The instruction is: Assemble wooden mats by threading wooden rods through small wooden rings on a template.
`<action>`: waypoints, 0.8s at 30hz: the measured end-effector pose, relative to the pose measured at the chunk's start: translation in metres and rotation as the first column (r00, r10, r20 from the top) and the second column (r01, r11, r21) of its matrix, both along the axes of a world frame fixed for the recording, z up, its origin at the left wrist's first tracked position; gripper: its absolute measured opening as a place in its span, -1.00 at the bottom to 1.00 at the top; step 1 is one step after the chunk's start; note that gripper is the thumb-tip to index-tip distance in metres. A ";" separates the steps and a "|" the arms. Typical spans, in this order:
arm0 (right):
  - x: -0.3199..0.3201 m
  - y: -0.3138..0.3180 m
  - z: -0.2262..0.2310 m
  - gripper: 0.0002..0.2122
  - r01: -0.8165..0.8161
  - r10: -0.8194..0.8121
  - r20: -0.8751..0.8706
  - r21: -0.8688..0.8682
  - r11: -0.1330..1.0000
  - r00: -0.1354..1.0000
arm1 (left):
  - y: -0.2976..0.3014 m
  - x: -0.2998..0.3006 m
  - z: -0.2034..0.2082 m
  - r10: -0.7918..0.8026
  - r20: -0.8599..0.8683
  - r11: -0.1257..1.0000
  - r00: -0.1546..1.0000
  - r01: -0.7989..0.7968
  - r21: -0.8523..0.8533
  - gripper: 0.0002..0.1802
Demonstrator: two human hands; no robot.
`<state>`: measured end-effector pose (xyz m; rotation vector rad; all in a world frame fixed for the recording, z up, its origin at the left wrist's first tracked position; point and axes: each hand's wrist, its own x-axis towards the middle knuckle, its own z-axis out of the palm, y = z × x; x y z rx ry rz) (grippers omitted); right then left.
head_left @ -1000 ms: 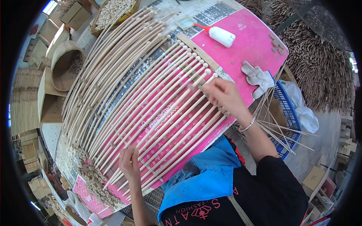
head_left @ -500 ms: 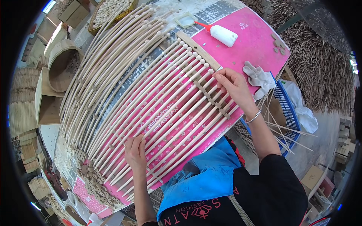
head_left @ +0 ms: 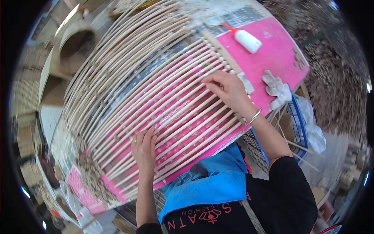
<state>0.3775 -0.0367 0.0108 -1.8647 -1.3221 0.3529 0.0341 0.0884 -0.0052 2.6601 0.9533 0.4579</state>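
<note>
A row of pale wooden rods (head_left: 183, 117) lies side by side across a pink mat. Small round balls (head_left: 218, 58) cap their far ends, along a wooden strip (head_left: 222, 50). My left hand (head_left: 144, 150) is over the rods' nearer left part, fingers bent and closed about a rod. Farther right, my right hand (head_left: 228, 89) hovers low over the rods just in from the ball ends. Its thumb and forefinger come together in a pinch; blur hides what is between them. Small brown blocks (head_left: 237, 116) sit across the rods beneath that hand, partly covered.
More rods (head_left: 117, 58) lie bunched at the left. Brown wooden pieces (head_left: 95, 179) are heaped at the near left corner. A white bottle with a red nozzle (head_left: 248, 41) and a white glove (head_left: 276, 89) rest on the pink mat (head_left: 272, 43). A blue basket (head_left: 298, 121) stands at the right.
My right hand has left the ball end of a rod and shifted left, inward over the rods. My left hand stays at about the same rods. The whole view has tilted a little.
</note>
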 end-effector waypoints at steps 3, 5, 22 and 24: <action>-0.031 0.034 -0.011 -0.86 -0.192 0.173 0.261 0.050 0.980 0.950 | -0.003 -0.001 -0.002 0.015 0.053 0.999 0.998 -0.016 0.028 -0.61; -0.048 0.047 -0.014 -0.87 -0.258 0.232 0.322 0.041 0.965 0.918 | -0.011 -0.012 -0.002 0.047 0.126 0.998 0.991 -0.053 0.044 -0.64; -0.063 0.066 -0.003 -0.89 -0.434 0.460 0.471 -0.170 0.885 0.753 | -0.065 -0.315 -0.030 0.937 0.246 0.264 0.249 -0.964 -0.032 -0.62; -0.063 0.067 -0.003 -0.89 -0.443 0.475 0.465 -0.185 0.878 0.747 | -0.061 -0.315 -0.031 0.927 0.239 0.296 0.288 -0.955 0.003 -0.64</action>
